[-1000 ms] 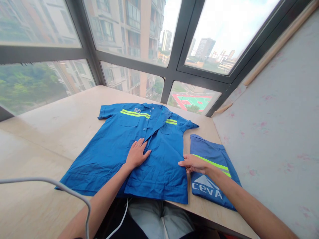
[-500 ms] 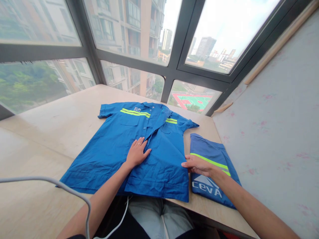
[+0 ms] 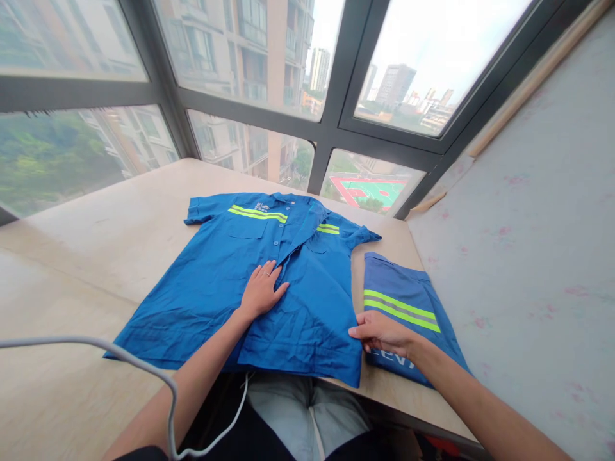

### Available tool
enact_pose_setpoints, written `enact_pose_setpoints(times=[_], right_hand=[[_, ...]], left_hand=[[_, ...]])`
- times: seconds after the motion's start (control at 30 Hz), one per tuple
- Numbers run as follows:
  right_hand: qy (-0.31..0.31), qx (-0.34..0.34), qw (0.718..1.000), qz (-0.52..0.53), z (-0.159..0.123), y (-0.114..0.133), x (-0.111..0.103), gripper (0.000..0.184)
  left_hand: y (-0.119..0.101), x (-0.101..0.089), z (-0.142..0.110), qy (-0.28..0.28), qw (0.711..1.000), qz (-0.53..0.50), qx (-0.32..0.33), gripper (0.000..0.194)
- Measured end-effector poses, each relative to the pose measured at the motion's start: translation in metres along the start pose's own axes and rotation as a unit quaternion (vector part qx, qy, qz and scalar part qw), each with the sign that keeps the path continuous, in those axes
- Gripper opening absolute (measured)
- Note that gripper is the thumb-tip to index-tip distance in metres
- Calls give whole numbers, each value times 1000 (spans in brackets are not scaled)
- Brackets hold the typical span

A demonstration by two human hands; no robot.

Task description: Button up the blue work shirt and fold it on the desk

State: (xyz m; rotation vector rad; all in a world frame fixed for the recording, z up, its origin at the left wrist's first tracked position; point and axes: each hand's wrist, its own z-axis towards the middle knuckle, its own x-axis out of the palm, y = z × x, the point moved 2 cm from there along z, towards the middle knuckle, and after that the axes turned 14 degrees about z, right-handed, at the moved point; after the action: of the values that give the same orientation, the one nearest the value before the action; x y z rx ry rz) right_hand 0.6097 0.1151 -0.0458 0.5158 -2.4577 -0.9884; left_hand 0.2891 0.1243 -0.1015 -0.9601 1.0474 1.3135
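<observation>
A blue short-sleeved work shirt (image 3: 192, 288) with yellow-green stripes across the chest lies spread front up, its collar away from me. My left hand (image 3: 262, 289) rests flat on the shirt's middle beside the button front, fingers stretched out. At the shirt's right side edge, near the hem, my right hand (image 3: 382, 331) pinches the cloth between thumb and fingers. Just right of it lies a folded blue garment (image 3: 401, 282) with a striped band and white lettering, partly hidden by my right hand and forearm.
The pale wooden surface (image 3: 72, 269) carries both garments. A white cable (image 3: 96, 346) loops over its left front. Windows (image 3: 254, 57) with dark frames stand behind, and a flower-patterned wall (image 3: 523, 256) bounds the right side. My legs (image 3: 288, 410) are below the front edge.
My right hand has slid a little toward me along the shirt's side edge, uncovering more of the folded garment's stripes. My left hand stays flat on the shirt. The view has shifted slightly.
</observation>
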Motion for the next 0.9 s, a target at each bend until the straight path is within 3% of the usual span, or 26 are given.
enact_pose_setpoints(times=[0.13, 0.3, 0.53, 0.63, 0.9], right_hand=[[-9, -43, 999, -10, -3, -2, -2, 48], [-37, -38, 996, 74, -8, -9, 3, 45], [30, -23, 985, 168, -18, -20, 24, 56], [60, 4, 987, 149, -23, -29, 31, 61], [94, 82, 990, 69, -31, -44, 24, 44]], left_hand=[[1, 1, 0, 10, 1000, 11, 4, 62], [4, 6, 1, 21, 999, 24, 24, 70], [5, 6, 4, 61, 997, 30, 33, 79], [4, 5, 4, 62, 997, 32, 29, 79], [4, 5, 4, 53, 998, 34, 26, 79]])
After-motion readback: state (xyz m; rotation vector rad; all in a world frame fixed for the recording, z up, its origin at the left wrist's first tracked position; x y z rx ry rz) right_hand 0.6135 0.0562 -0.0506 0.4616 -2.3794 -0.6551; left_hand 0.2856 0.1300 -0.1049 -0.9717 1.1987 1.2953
